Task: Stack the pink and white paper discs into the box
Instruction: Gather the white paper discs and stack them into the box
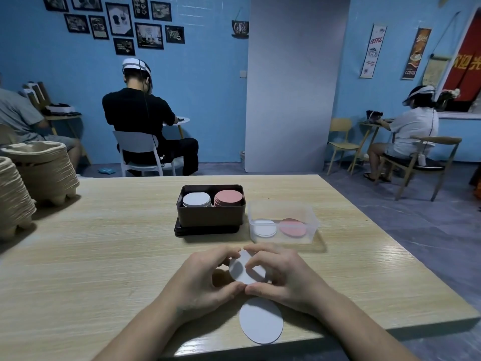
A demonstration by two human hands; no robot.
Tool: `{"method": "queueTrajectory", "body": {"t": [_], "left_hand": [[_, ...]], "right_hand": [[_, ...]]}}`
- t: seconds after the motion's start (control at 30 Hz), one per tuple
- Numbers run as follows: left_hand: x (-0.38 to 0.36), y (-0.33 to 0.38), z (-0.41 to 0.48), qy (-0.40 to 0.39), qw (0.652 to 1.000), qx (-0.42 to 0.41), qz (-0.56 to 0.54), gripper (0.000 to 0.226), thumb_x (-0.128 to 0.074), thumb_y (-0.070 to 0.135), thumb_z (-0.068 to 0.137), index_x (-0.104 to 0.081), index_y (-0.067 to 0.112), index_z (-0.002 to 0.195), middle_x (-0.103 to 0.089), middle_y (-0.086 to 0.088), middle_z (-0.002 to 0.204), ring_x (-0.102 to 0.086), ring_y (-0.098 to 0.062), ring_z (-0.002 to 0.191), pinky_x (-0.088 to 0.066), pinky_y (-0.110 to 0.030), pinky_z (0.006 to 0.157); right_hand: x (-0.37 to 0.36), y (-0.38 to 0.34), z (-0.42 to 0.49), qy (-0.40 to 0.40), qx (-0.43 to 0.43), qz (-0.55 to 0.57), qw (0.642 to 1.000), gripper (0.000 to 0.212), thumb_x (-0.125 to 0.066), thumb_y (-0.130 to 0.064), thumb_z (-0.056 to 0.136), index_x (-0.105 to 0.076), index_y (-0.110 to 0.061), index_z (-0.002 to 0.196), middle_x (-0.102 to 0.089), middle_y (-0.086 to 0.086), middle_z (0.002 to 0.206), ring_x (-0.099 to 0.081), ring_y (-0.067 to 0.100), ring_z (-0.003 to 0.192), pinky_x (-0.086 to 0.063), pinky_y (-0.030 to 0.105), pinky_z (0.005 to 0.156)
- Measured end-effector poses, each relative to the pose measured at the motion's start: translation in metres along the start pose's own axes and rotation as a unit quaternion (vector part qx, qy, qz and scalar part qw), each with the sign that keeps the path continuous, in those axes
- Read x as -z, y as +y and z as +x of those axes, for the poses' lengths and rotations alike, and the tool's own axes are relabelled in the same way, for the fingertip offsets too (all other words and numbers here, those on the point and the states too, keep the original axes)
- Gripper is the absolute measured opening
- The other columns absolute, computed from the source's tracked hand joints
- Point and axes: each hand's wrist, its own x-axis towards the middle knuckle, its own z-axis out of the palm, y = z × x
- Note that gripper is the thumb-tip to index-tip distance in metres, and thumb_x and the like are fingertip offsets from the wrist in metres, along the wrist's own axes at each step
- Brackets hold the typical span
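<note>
Left hand [203, 280], right hand [286, 274] pinch disc [239, 272] (white).

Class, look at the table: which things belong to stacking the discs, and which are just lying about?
Job: held disc, pinched by left hand and right hand; loose disc at the table edge; dark box with white stack and pink stack; clear tub.
Lying about: pulp trays, far left.

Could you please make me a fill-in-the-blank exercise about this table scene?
1. The held disc between the left hand and right hand is ____.
2. In the dark box, the pink stack sits to the ____ of the white stack.
3. The loose disc lies flat on the ____.
Missing words: white; right; table.
</note>
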Motion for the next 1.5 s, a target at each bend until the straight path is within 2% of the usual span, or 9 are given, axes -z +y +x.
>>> {"method": "queueTrajectory", "body": {"t": [0.27, 0.37, 0.53, 0.67, 0.77, 0.93, 1.2, 1.37, 1.5], "left_hand": [[-0.002, 0.006, -0.004, -0.010, 1.000, 0.010, 0.027, 0.039, -0.070, 0.047, 0.087, -0.061, 0.030, 0.121, -0.059, 0.022, 0.129, -0.057, 0.003, 0.110, -0.058, -0.029, 0.085], [-0.001, 0.010, -0.006, -0.017, 0.999, 0.004, 0.041, 0.035, -0.065, 0.048, 0.088, -0.062, 0.030, 0.118, -0.060, 0.021, 0.119, -0.058, 0.001, 0.105, -0.057, -0.027, 0.081], [-0.001, 0.016, -0.005, -0.063, 0.991, -0.041, 0.108, 0.026, -0.067, 0.048, 0.088, -0.063, 0.030, 0.106, -0.062, 0.017, 0.097, -0.059, -0.006, 0.088, -0.054, -0.036, 0.073], [0.000, 0.021, -0.002, -0.080, 0.988, -0.074, 0.111, 0.028, -0.074, 0.049, 0.084, -0.066, 0.028, 0.100, -0.061, 0.013, 0.092, -0.058, -0.009, 0.084, -0.052, -0.037, 0.071], [-0.002, 0.026, -0.001, -0.108, 0.984, -0.097, 0.102, 0.041, -0.072, 0.064, 0.083, -0.068, 0.030, 0.107, -0.058, 0.014, 0.102, -0.055, -0.007, 0.094, -0.049, -0.033, 0.082], [-0.010, 0.028, -0.003, -0.171, 0.972, -0.096, 0.132, 0.070, -0.061, 0.086, 0.076, -0.061, 0.040, 0.128, -0.047, 0.018, 0.123, -0.043, -0.003, 0.118, -0.036, -0.028, 0.104], [-0.011, 0.025, -0.004, -0.157, 0.975, -0.097, 0.125, 0.065, -0.068, 0.082, 0.074, -0.061, 0.038, 0.121, -0.041, 0.023, 0.115, -0.040, 0.000, 0.112, -0.036, -0.026, 0.099], [-0.007, 0.027, -0.007, -0.092, 0.991, -0.052, 0.079, 0.062, -0.077, 0.070, 0.073, -0.060, 0.033, 0.120, -0.052, 0.020, 0.121, -0.051, -0.004, 0.117, -0.047, -0.033, 0.099], [-0.007, 0.026, -0.007, -0.057, 0.995, -0.010, 0.085, 0.064, -0.073, 0.067, 0.077, -0.056, 0.033, 0.129, -0.057, 0.019, 0.119, -0.054, -0.004, 0.109, -0.053, -0.036, 0.091]], "right_hand": [[0.006, -0.003, -0.013, 0.005, -0.022, -0.016, 1.000, 0.043, -0.080, -0.057, 0.080, -0.066, -0.032, 0.113, -0.062, -0.009, 0.135, -0.059, 0.004, 0.118, -0.051, 0.028, 0.095], [0.013, -0.004, -0.023, 0.007, -0.040, -0.019, 0.999, 0.043, -0.081, -0.054, 0.079, -0.067, -0.029, 0.112, -0.064, -0.010, 0.131, -0.060, 0.003, 0.119, -0.052, 0.028, 0.097], [0.027, 0.001, -0.039, 0.029, -0.076, -0.032, 0.996, 0.041, -0.082, -0.047, 0.077, -0.068, -0.028, 0.111, -0.066, -0.013, 0.124, -0.062, 0.005, 0.117, -0.052, 0.033, 0.097], [0.032, 0.003, -0.049, 0.039, -0.090, -0.042, 0.994, 0.042, -0.082, -0.047, 0.077, -0.069, -0.027, 0.111, -0.067, -0.013, 0.123, -0.060, 0.002, 0.118, -0.050, 0.031, 0.097], [0.032, 0.004, -0.050, 0.039, -0.090, -0.044, 0.994, 0.043, -0.083, -0.048, 0.077, -0.068, -0.027, 0.111, -0.067, -0.013, 0.122, -0.060, 0.002, 0.118, -0.050, 0.031, 0.097], [0.031, 0.004, -0.049, 0.029, -0.089, -0.047, 0.994, 0.045, -0.081, -0.051, 0.077, -0.067, -0.028, 0.113, -0.066, -0.013, 0.124, -0.060, 0.005, 0.121, -0.050, 0.034, 0.099], [0.032, 0.003, -0.049, 0.020, -0.089, -0.055, 0.994, 0.044, -0.080, -0.052, 0.077, -0.066, -0.029, 0.113, -0.065, -0.014, 0.124, -0.058, 0.003, 0.122, -0.050, 0.033, 0.100], [0.032, 0.002, -0.048, 0.010, -0.083, -0.067, 0.994, 0.046, -0.077, -0.055, 0.079, -0.066, -0.030, 0.115, -0.063, -0.014, 0.129, -0.055, -0.001, 0.123, -0.048, 0.029, 0.102], [0.028, -0.002, -0.045, -0.001, -0.046, -0.083, 0.995, 0.045, -0.077, -0.047, 0.081, -0.064, -0.027, 0.119, -0.063, -0.009, 0.132, -0.057, 0.005, 0.124, -0.048, 0.030, 0.102]]}}
